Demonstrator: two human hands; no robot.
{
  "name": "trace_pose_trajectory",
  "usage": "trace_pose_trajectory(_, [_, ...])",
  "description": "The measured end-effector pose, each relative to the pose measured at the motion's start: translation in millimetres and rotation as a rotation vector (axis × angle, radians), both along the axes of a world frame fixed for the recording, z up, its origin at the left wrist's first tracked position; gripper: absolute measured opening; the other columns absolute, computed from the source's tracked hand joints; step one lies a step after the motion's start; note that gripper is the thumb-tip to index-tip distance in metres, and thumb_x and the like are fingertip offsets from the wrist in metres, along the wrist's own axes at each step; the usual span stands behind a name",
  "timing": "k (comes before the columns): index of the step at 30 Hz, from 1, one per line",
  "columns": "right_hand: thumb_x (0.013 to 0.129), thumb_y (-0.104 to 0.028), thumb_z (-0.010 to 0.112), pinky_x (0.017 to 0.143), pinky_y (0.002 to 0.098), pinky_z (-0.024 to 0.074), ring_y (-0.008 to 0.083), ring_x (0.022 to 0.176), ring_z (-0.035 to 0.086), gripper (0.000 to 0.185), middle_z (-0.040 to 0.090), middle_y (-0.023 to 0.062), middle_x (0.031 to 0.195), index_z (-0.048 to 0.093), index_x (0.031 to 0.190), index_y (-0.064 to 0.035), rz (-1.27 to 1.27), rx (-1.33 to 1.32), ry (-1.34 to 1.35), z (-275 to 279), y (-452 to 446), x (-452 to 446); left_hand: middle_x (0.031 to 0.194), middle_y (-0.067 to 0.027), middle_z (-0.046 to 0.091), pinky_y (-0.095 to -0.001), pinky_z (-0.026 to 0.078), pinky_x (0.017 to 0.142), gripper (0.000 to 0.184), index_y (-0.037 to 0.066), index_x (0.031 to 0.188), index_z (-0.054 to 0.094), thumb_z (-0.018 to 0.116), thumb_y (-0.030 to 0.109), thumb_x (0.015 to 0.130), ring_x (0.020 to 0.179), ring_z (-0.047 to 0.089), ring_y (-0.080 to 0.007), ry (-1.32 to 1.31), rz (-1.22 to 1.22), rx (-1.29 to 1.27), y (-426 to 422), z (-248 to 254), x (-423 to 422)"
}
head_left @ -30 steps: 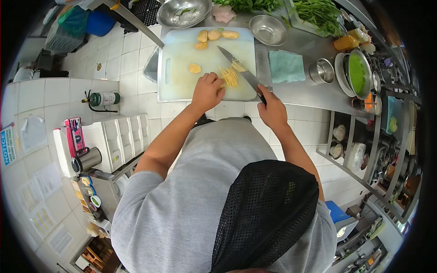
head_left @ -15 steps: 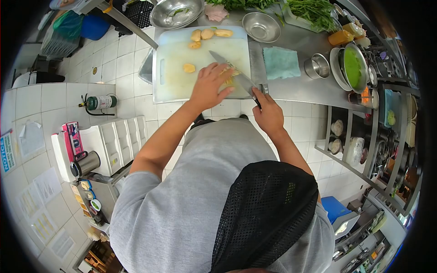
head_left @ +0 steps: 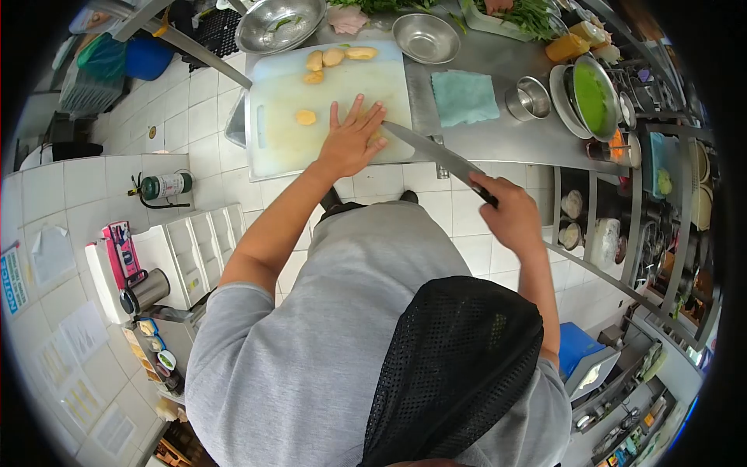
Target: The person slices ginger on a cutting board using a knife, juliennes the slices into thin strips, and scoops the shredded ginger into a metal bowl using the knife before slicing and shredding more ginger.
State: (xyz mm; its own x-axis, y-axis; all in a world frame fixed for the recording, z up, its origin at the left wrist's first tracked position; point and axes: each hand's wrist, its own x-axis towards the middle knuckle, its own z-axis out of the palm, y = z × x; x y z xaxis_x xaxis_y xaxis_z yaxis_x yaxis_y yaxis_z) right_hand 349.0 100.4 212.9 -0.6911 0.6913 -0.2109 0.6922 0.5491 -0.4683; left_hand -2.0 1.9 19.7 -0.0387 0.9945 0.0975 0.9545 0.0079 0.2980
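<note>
My left hand (head_left: 352, 142) lies flat with fingers spread on the white cutting board (head_left: 272, 159). Under its palm and fingertips a little yellow material shows, mostly hidden. In my right hand (head_left: 510, 210) is the black handle of a chef's knife (head_left: 436, 154), held past the board's right corner. Its long blade slants up and left, the tip by my left fingers. A cut yellow piece (head_left: 305, 117), perhaps ginger, sits left of that hand. More peeled pale-yellow pieces (head_left: 333, 57) lie near the board's far edge.
Behind the board are two metal bowls (head_left: 426, 39) (head_left: 268, 27) and a tray of green herbs (head_left: 506, 25). A teal cloth (head_left: 464, 99), a steel pot (head_left: 528, 99) and a bowl of green liquid (head_left: 593, 97) stand to the right. A metal post (head_left: 204, 56) rises at the left.
My right hand has drawn the knife right and back toward my body. My left hand has flattened, fingers spreading over the yellow material. A brownish shape, possibly another person's hand, appears at the herbs.
</note>
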Motion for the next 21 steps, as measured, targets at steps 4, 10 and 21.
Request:
trace_pose_trajectory(4, [0.088, -0.003, 0.060, 0.064, 0.0379, 0.0517, 0.0198, 0.066, 0.064, 0.060, 0.069, 0.0070, 0.082, 0.072, 0.146, -0.0076, -0.155, -0.542, 0.160, 4.0, 22.5, 20.2, 0.185, -0.0030, 0.032, -0.0699, -0.006, 0.133, 0.073, 0.017, 0.178, 0.032, 0.039, 0.056, 0.117, 0.174, 0.012, -0.0341, -0.128, 0.044, 0.062, -1.9, 7.1, -4.1])
trace_pose_trajectory(10, [0.097, -0.008, 0.053, 0.047, 0.0288, 0.0443, 0.0138, 0.058, 0.057, 0.066, 0.067, 0.0103, 0.083, 0.049, 0.161, 0.0060, -0.426, -1.262, 0.393, -33.9, 19.6, -7.8, 0.184, -0.0059, 0.032, -0.0699, -0.005, 0.133, 0.074, 0.016, 0.178, 0.033, 0.044, 0.054, 0.115, 0.173, 0.012, -0.0412, -0.274, 0.029, 0.228, -10.4, 40.5, 24.3])
trace_pose_trajectory(21, [0.098, -0.010, 0.052, 0.044, 0.0296, 0.0446, 0.0134, 0.057, 0.057, 0.069, 0.067, 0.0112, 0.085, 0.042, 0.164, 0.0067, -0.350, -1.464, 0.429, -65.5, 44.6, -12.4, 0.183, -0.0080, 0.035, -0.0696, -0.002, 0.132, 0.076, 0.015, 0.176, 0.037, 0.042, 0.059, 0.114, 0.172, 0.016, -0.0443, -0.206, 0.100, 0.251, -20.0, 55.9, 52.8])
